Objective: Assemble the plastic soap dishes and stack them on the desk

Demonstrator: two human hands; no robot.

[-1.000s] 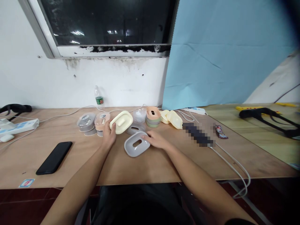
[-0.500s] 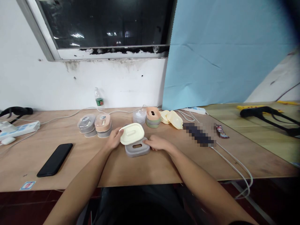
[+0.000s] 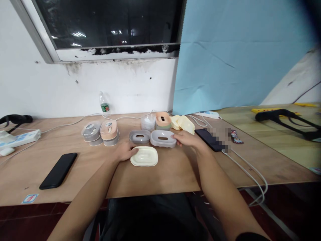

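Note:
My left hand grips the left rim of a cream oval tray, thumb on top, near the front of the table. In my right hand is the right end of a grey soap box part with an oblong slot in its bottom. Left of it lies a similar grey slotted part. Behind them stand a stack of clear lids, a stack of peach and green slotted parts and a pile of cream trays.
Soap boxes with clear lids, grey and peach, stand stacked at the left. A black phone lies at front left, another phone at right with a white cable. A plastic bottle stands by the wall.
The cream tray has come down toward me and turned over. My right hand has moved the grey part up and to the right, and a second grey part now shows beside it.

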